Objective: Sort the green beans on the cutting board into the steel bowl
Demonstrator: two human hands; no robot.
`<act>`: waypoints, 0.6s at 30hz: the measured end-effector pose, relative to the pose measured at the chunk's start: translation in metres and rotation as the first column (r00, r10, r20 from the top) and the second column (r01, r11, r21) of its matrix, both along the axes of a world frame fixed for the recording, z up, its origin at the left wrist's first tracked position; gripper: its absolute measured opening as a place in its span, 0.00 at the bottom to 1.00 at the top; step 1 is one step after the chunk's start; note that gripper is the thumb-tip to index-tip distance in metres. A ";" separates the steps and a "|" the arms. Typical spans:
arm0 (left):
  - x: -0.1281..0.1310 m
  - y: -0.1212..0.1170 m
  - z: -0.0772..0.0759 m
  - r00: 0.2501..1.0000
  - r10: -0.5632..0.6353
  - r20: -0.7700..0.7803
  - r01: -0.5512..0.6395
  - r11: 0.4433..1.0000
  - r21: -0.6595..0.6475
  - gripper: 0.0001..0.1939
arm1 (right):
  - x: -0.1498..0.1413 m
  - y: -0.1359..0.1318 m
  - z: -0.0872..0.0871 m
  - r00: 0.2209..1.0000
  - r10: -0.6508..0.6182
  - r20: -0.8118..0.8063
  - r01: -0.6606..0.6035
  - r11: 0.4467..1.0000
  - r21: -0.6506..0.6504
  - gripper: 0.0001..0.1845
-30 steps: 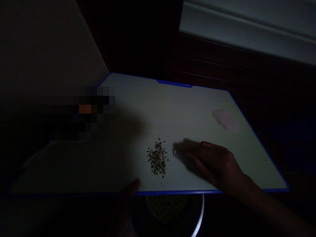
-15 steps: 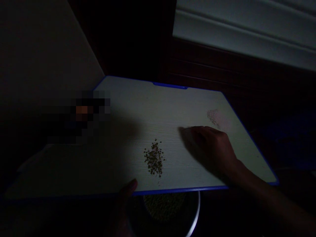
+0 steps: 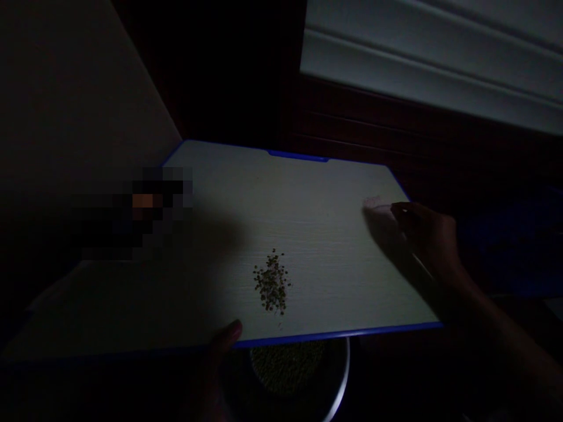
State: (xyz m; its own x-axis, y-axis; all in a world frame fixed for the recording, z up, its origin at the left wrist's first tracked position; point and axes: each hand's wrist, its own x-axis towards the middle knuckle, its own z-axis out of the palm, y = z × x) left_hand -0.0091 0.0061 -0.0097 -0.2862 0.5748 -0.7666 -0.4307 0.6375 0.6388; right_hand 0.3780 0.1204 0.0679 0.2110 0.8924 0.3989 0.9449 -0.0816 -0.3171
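A white board with a blue rim [image 3: 308, 199] lies in dim light. A small heap of green-brown grains [image 3: 271, 282] sits near its front edge. My left hand [image 3: 222, 346] grips the front edge, thumb on top. My right hand [image 3: 428, 234] is at the board's right edge, fingertips on a faint pinkish patch [image 3: 373, 202]; whether its fingers hold anything is too dark to tell. A metal bowl [image 3: 338, 375] with the same grains stands below the front edge, partly hidden by the board.
A pale wall panel [image 3: 417, 64] runs across the upper right above dark wood. A light surface [image 3: 65, 88] fills the upper left. A blurred dark patch with an orange spot [image 3: 143, 202] lies at the board's left.
My right hand has moved from just right of the grain heap, up and to the right, to the pinkish patch at the board's right edge. The left hand has stayed on the front edge.
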 end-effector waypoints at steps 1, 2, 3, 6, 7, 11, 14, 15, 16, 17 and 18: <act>-0.004 -0.002 -0.007 0.999 -0.020 -0.045 0.021 0.999 0.028 0.17 | 0.000 -0.002 0.000 1.000 0.003 -0.009 -0.003 1.000 0.003 0.20; -0.008 -0.004 -0.013 0.992 -0.033 -0.122 0.038 0.998 0.043 0.17 | -0.002 -0.003 0.000 1.000 0.010 -0.016 -0.010 1.000 0.002 0.21; -0.011 -0.006 -0.019 0.979 -0.063 -0.192 0.083 0.991 0.102 0.18 | -0.006 -0.004 0.000 1.000 0.021 -0.020 -0.021 1.000 0.000 0.21; -0.017 -0.009 -0.028 0.951 -0.074 -0.301 0.127 0.979 0.161 0.20 | -0.030 0.001 0.001 0.997 0.079 -0.022 -0.080 0.997 -0.023 0.19; -0.017 -0.009 -0.028 0.951 -0.071 -0.302 0.127 0.977 0.170 0.21 | -0.041 0.005 0.001 0.994 0.111 -0.023 -0.112 0.993 -0.041 0.18; -0.015 -0.007 -0.021 0.963 -0.076 -0.260 0.122 0.978 0.168 0.22 | -0.087 0.031 -0.002 0.974 0.223 -0.024 -0.225 0.968 -0.108 0.15; -0.019 -0.004 -0.020 0.935 -0.038 -0.353 0.098 0.983 0.154 0.17 | -0.097 0.052 -0.004 0.980 0.196 -0.014 -0.197 0.975 -0.103 0.16; -0.022 -0.004 -0.021 0.923 -0.038 -0.383 0.118 0.975 0.186 0.18 | -0.094 0.058 -0.004 0.986 0.168 -0.008 -0.168 0.981 -0.095 0.17; -0.026 -0.005 -0.023 0.916 -0.050 -0.397 0.150 0.963 0.224 0.20 | -0.088 0.063 -0.004 0.991 0.136 -0.003 -0.136 0.987 -0.087 0.17; -0.029 -0.006 -0.024 0.917 -0.072 -0.392 0.183 0.949 0.255 0.24 | -0.080 0.066 -0.003 0.995 0.099 0.001 -0.099 0.992 -0.079 0.16; -0.032 -0.007 -0.025 0.920 -0.092 -0.380 0.204 0.942 0.265 0.26 | -0.070 0.067 -0.003 0.998 0.055 0.004 -0.055 0.996 -0.068 0.17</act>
State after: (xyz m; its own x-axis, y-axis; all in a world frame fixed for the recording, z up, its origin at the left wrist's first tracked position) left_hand -0.0413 -0.0004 -0.0352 -0.4018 0.8147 -0.4181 -0.0535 0.4349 0.8989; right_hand 0.3085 0.1876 0.0652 0.1585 0.9276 0.3384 0.9504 -0.0503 -0.3071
